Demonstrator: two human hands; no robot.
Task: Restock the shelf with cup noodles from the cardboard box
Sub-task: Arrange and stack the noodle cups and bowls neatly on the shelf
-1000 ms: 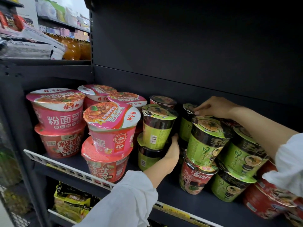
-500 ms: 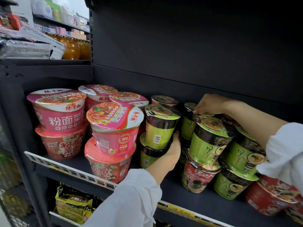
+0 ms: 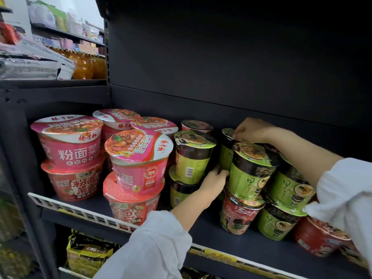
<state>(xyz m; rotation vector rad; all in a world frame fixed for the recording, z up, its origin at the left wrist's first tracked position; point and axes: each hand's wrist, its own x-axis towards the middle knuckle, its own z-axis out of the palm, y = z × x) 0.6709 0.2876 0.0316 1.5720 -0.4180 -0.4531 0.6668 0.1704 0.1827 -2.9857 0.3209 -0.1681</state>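
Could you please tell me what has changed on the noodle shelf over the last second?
Very little. The right hand stays on the lid of the back green cup, its fingers now curled at the lid's edge. The left hand stays against that cup's side, reaching slightly further in. The pink bowls and front green cups have not moved.

Five pink bowls (image 3: 68, 141), seven green cups (image 3: 193, 156), two hands (image 3: 214, 178).
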